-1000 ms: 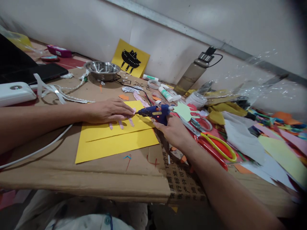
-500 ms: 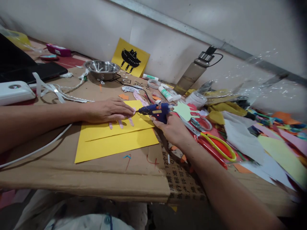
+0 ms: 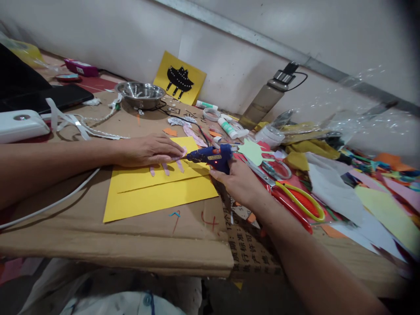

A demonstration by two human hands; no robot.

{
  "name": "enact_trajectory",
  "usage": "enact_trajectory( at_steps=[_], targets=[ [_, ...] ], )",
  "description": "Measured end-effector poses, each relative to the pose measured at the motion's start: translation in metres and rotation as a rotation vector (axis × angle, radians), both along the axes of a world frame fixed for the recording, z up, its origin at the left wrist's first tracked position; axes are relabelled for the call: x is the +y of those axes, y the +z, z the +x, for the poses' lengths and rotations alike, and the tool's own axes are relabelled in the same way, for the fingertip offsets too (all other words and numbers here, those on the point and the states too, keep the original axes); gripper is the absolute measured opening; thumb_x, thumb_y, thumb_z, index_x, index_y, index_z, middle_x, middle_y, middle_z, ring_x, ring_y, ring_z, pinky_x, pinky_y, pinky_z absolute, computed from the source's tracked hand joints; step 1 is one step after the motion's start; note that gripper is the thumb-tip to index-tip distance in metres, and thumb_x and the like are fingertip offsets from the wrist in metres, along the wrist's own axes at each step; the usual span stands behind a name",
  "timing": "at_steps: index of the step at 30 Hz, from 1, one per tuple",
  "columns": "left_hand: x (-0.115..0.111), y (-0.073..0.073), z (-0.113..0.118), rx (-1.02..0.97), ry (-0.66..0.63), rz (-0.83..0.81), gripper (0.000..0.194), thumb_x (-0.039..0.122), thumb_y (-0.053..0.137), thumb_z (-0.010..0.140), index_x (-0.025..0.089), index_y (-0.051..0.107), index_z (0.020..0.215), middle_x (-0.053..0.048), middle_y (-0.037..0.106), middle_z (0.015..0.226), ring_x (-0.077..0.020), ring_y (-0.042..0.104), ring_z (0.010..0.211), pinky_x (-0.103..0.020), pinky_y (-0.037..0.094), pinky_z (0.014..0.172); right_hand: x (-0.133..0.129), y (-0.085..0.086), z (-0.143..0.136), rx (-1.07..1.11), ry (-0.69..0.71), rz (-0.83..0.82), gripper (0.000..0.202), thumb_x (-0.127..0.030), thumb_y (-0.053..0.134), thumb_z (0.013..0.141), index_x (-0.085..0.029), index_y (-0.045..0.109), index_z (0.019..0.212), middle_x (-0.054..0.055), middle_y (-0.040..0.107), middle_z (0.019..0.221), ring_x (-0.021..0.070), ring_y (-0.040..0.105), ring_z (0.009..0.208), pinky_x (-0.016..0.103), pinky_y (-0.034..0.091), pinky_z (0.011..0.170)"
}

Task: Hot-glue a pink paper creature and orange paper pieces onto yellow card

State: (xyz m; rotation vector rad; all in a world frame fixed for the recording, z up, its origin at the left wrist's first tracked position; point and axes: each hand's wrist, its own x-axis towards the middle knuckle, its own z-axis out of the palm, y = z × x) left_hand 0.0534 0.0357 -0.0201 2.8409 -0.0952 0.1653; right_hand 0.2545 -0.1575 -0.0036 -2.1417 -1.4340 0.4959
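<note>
My left hand [image 3: 154, 149] lies flat, palm down, over a pink paper cutout [image 3: 166, 169] on a folded yellow card [image 3: 164, 193]; most of the cutout is hidden beneath it. Its fingers point right, and the fingertips rest by the cutout's right edge. From the right, my right hand [image 3: 238, 179] grips a blue glue gun [image 3: 215, 156] with a small red light on its side. The gun's nozzle meets the cutout's edge close to my left fingertips.
Behind the card are a metal bowl [image 3: 140, 95], a yellow card with a black cutout [image 3: 180, 78] and a bottle [image 3: 264, 98]. Scissors [image 3: 295, 197], a green cutout [image 3: 252, 151] and paper scraps [image 3: 387, 210] lie rightward. A white cable [image 3: 65, 203] runs left.
The glue gun has tilted slightly, its nozzle a little lower and farther left against the pink cutout's edge. My left hand has stayed nearly still.
</note>
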Motion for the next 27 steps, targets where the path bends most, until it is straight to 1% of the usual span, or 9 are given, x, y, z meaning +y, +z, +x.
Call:
enact_trajectory(
  at_steps=[4, 9, 14, 18, 20, 24, 27],
  targets=[
    [0.000, 0.001, 0.000, 0.002, 0.003, -0.002, 0.051, 0.043, 0.028, 0.103, 0.018, 0.054, 0.138, -0.011, 0.054, 0.144, -0.0194, 0.046, 0.133, -0.032, 0.026, 0.114, 0.001, -0.003, 0.002, -0.008, 0.003, 0.016, 0.035, -0.028, 0.063, 0.083, -0.016, 0.064, 0.116, 0.011, 0.071, 0.115, 0.0270, 0.064, 0.103, 0.041, 0.049, 0.092],
    [0.000, 0.001, 0.000, 0.001, -0.005, 0.000, 0.050, 0.043, 0.028, 0.103, 0.019, 0.054, 0.138, -0.010, 0.054, 0.144, -0.0196, 0.046, 0.134, -0.032, 0.024, 0.114, 0.001, -0.005, 0.002, 0.036, 0.016, 0.038, 0.040, -0.027, 0.063, 0.083, -0.017, 0.061, 0.121, 0.010, 0.069, 0.120, 0.0260, 0.064, 0.106, 0.040, 0.048, 0.094],
    [0.000, 0.000, 0.000, -0.010, -0.016, 0.020, 0.053, 0.045, 0.025, 0.104, 0.017, 0.054, 0.138, -0.011, 0.054, 0.144, -0.0182, 0.045, 0.135, -0.030, 0.023, 0.115, 0.003, -0.006, 0.005, -0.037, -0.031, 0.021, 0.031, -0.029, 0.062, 0.083, -0.016, 0.066, 0.112, 0.010, 0.073, 0.109, 0.0257, 0.066, 0.097, 0.038, 0.050, 0.084],
    [0.001, -0.001, 0.000, -0.015, -0.026, 0.012, 0.052, 0.044, 0.026, 0.103, 0.017, 0.054, 0.138, -0.011, 0.054, 0.145, -0.0189, 0.045, 0.135, -0.031, 0.023, 0.115, 0.005, -0.006, 0.007, -0.085, -0.026, 0.033, 0.034, -0.030, 0.062, 0.084, -0.018, 0.066, 0.115, 0.010, 0.073, 0.109, 0.0254, 0.066, 0.097, 0.037, 0.050, 0.083],
    [0.001, -0.001, 0.000, -0.011, -0.022, 0.009, 0.051, 0.044, 0.028, 0.103, 0.018, 0.054, 0.139, -0.011, 0.054, 0.145, -0.0193, 0.045, 0.135, -0.032, 0.022, 0.115, 0.007, -0.007, 0.008, -0.085, -0.038, 0.031, 0.032, -0.032, 0.062, 0.084, -0.017, 0.067, 0.112, 0.010, 0.073, 0.109, 0.0256, 0.066, 0.097, 0.038, 0.050, 0.082],
    [0.001, -0.002, 0.001, -0.003, -0.018, 0.015, 0.050, 0.043, 0.029, 0.103, 0.018, 0.053, 0.140, -0.011, 0.053, 0.146, -0.0192, 0.044, 0.136, -0.031, 0.021, 0.115, 0.009, -0.007, 0.008, -0.107, -0.058, 0.034, 0.026, -0.033, 0.061, 0.085, -0.019, 0.070, 0.105, 0.010, 0.074, 0.103, 0.0253, 0.067, 0.091, 0.038, 0.050, 0.080],
    [0.001, -0.002, 0.001, -0.009, -0.025, 0.017, 0.049, 0.043, 0.029, 0.103, 0.020, 0.053, 0.140, -0.011, 0.053, 0.146, -0.0201, 0.045, 0.135, -0.032, 0.021, 0.115, 0.011, -0.007, 0.008, -0.115, -0.060, 0.050, 0.029, -0.035, 0.060, 0.086, -0.019, 0.069, 0.108, 0.009, 0.074, 0.099, 0.0248, 0.067, 0.088, 0.037, 0.050, 0.078]
  ],
)
